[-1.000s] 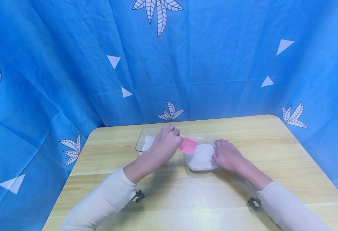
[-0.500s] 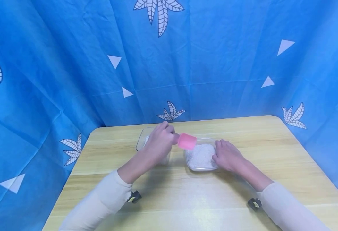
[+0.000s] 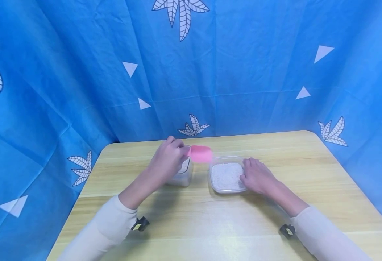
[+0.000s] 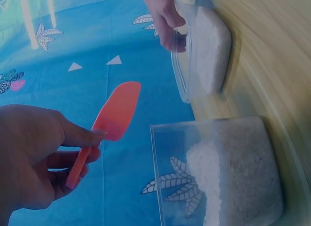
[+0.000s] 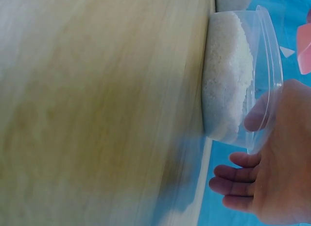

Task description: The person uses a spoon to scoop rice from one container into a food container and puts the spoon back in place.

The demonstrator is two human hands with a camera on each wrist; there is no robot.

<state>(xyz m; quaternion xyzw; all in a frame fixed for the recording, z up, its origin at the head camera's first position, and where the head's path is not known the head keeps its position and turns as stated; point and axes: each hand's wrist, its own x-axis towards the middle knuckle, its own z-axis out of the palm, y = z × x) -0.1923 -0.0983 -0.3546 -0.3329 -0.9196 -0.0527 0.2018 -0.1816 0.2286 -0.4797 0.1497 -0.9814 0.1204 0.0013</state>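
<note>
Over the left container, my left hand [image 3: 165, 157] pinches a pink scoop [image 3: 201, 154] by its handle, thumb on top. In the left wrist view the scoop's blade [image 4: 119, 112] points away from the fingers. Beneath it stands a clear, deep container [image 3: 183, 179], partly filled with white grains [image 4: 243, 172]; the hand hides much of it from the head view. Right of it sits a shallower clear container [image 3: 227, 191], also holding white grains [image 3: 227, 175]. My right hand [image 3: 257, 175] grips this one's right side, its thumb inside the rim and the other fingers outside.
Both containers stand on a light wooden table [image 3: 230, 224], toward its back. A blue curtain [image 3: 253, 65] with white leaf prints hangs behind and at both sides. Dark wrist devices [image 3: 140, 224] sit by the sleeves.
My left hand has moved left with the scoop, from over the right container toward the left one. The scoop has turned to lie more level. My right hand has stayed on its container.
</note>
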